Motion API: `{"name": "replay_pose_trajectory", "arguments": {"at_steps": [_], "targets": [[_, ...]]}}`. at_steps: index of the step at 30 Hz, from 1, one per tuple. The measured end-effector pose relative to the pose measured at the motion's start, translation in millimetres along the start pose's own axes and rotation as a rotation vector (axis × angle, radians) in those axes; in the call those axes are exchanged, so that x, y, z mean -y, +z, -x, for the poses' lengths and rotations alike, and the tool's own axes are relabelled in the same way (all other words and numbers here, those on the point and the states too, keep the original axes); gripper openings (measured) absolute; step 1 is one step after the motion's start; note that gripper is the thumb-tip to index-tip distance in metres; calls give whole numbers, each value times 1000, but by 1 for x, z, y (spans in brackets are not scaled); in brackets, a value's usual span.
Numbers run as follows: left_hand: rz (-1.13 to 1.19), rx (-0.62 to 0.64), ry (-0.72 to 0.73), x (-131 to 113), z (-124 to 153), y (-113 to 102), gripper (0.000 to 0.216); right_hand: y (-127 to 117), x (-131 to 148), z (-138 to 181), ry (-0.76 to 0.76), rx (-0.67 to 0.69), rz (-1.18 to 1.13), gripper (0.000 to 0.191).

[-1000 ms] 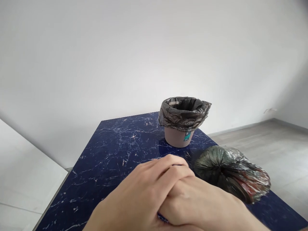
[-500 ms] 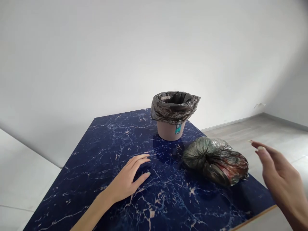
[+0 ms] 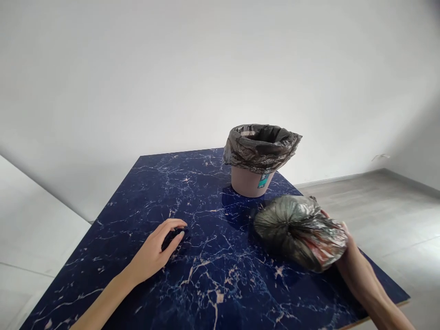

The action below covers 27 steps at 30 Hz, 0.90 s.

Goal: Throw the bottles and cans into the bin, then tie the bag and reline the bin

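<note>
My left hand (image 3: 156, 251) rests on the dark blue marble-patterned table (image 3: 206, 284), fingers loosely bent with the tips on the surface and nothing in them. My right hand (image 3: 349, 256) reaches in from the right and cups the far side of a stuffed, tied dark rubbish bag (image 3: 299, 231), with fingertips showing past its edge. The bag lies on the table near its right edge. Behind it stands a small pinkish-brown bin (image 3: 252, 181) lined with a dark bag (image 3: 261, 146) folded over the rim.
The table's right edge (image 3: 395, 286) runs close under my right forearm, with grey floor (image 3: 385, 206) beyond. A white wall rises behind the table. A white surface (image 3: 30, 229) lies lower at the left.
My hands were clasped together a second ago and have parted. The left has settled on the table at the left. The right has swung in from the air onto the stuffed bag.
</note>
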<state>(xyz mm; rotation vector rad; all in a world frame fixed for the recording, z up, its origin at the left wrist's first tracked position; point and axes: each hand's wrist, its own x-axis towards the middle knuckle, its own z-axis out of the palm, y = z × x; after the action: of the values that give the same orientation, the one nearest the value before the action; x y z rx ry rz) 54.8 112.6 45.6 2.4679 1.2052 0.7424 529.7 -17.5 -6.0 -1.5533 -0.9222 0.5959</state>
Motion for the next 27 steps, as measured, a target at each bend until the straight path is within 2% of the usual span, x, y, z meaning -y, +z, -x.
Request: {"name": "replay_pose_trajectory", "arguments": {"at_steps": [3,6,9,11,14,16,19,22,27], "targets": [[8,-40,-21,-2,-1,1,32,37,9,17,92,64,-60,78],[9,-165,-15,-9,3,1,30,81,19,36,100,110,-15,85],[7,-321,87,-19,12,3,38,121,30,53,107,234,-59,87],[-7,-360,209,-26,18,7,51,139,39,61,133,281,-73,83],[-56,-309,378,-34,25,13,66,153,52,67,129,358,-55,71],[-104,-232,422,-37,27,16,69,155,58,67,88,424,-36,64],[-168,-138,402,-37,26,18,65,154,60,60,33,507,-41,57],[-221,-95,365,-35,22,19,61,158,59,52,-1,579,-21,53],[-321,-150,285,-34,15,21,58,180,67,44,-185,731,70,45]]}}
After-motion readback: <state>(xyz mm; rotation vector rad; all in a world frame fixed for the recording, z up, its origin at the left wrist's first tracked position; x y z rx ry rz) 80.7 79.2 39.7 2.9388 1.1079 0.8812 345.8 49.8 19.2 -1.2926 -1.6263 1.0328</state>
